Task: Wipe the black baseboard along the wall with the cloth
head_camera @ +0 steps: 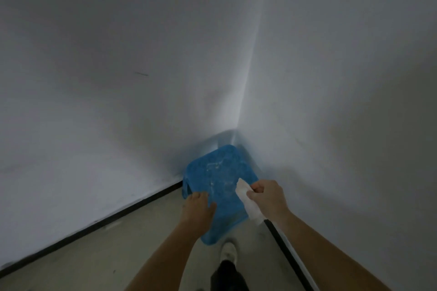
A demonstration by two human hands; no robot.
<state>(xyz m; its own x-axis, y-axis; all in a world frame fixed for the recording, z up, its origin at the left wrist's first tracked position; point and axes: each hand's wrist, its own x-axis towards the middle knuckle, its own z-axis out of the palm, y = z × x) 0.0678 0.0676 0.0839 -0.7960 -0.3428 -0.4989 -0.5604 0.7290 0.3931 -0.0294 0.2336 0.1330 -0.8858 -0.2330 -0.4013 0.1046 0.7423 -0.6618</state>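
Corner of a dim room, seen from a person's head looking down, with two white walls (94,78) meeting above a blue plastic stool (220,168) pushed into the angle. The whole view is soft and blurred, most of all around the far side of the stool, where a bluish haze hides the spot where the walls meet the floor (113,255).

The black baseboard (94,223) runs along the foot of the left wall from the lower left edge of the view up to the stool, which covers its far end. A second black stretch (281,243) follows the right wall, with a pale streak beside it; the right forearm crosses part of it and the bottom edge cuts it off.

The left hand (197,208) lies on the near left corner of the stool top, thumb spread onto the blue surface. Its fingers look bent, but I cannot tell whether they clasp the edge or only rest there.

The right hand (267,198) is well apart from the left, above the stool's right edge, pinching a white cloth (248,201) between thumb and curled fingers. The cloth trails down toward the top of the right-wall baseboard; whether it touches is unclear.

Whitish smears mark the stool top. Below it show a pale shoe (229,251) and a dark trouser leg (227,276), cut off at the bottom.
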